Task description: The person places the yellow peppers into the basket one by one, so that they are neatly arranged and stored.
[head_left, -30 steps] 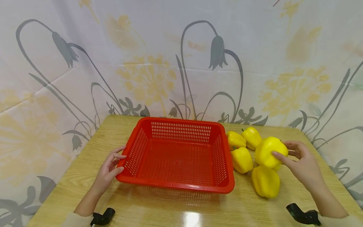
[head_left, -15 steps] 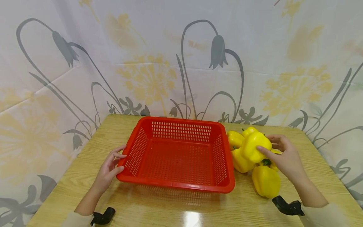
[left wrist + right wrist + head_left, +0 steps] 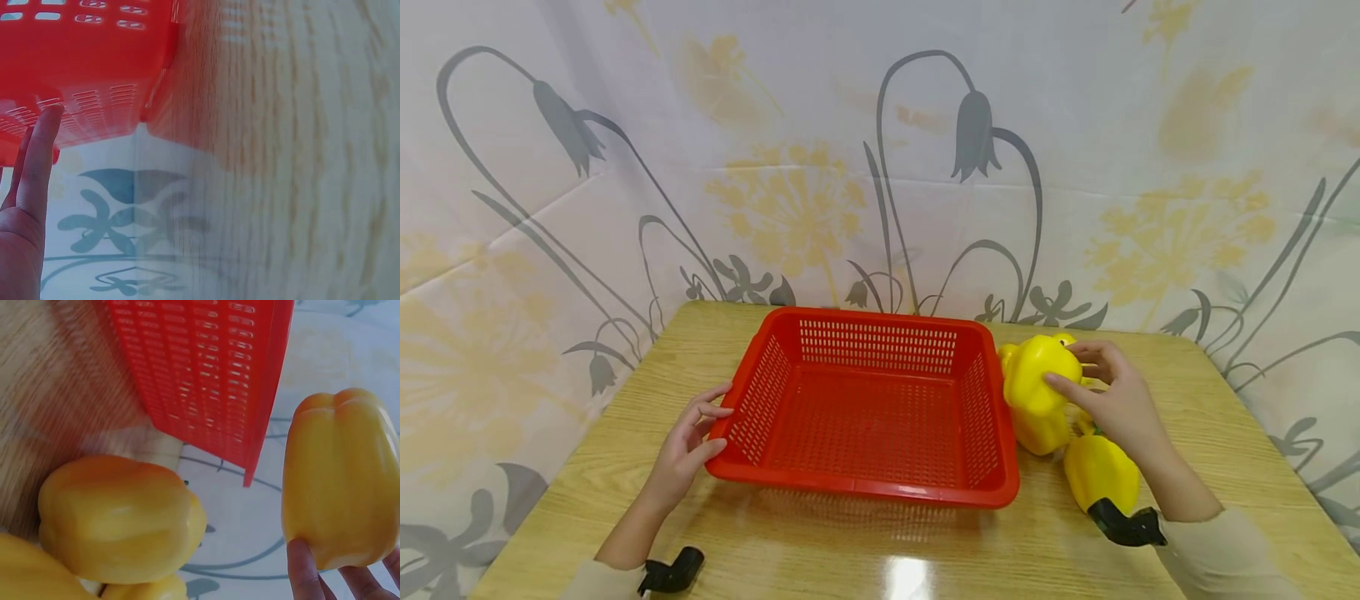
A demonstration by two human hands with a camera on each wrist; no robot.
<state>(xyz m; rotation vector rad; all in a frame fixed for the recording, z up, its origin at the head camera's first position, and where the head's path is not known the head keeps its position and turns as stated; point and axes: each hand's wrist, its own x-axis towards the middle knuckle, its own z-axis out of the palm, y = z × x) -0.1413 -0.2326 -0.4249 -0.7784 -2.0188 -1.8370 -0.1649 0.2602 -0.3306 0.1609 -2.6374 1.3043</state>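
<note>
In the head view my right hand [image 3: 1114,402] grips a yellow bell pepper [image 3: 1042,373], held up beside the right rim of a red plastic basket [image 3: 865,490]. Thumb and fingers hold it at one end in the right wrist view, where the pepper [image 3: 340,481] hangs apart from the basket wall. Against the basket's left side rests my left hand [image 3: 688,442], its fingertips touching the rim. One straight finger [image 3: 40,156] meets the slotted outer wall [image 3: 81,106] in the left wrist view. Nothing lies inside the basket.
More yellow peppers lie right of the basket: one near the front [image 3: 1101,473], one against the basket [image 3: 1041,432], others partly hidden behind the right hand and held pepper. Wooden table [image 3: 820,558] below; a flower-printed cloth [image 3: 820,167] hangs behind.
The right hand has carried the held pepper leftward, from above the other peppers to the basket's right rim. Left hand and basket have stayed in place.
</note>
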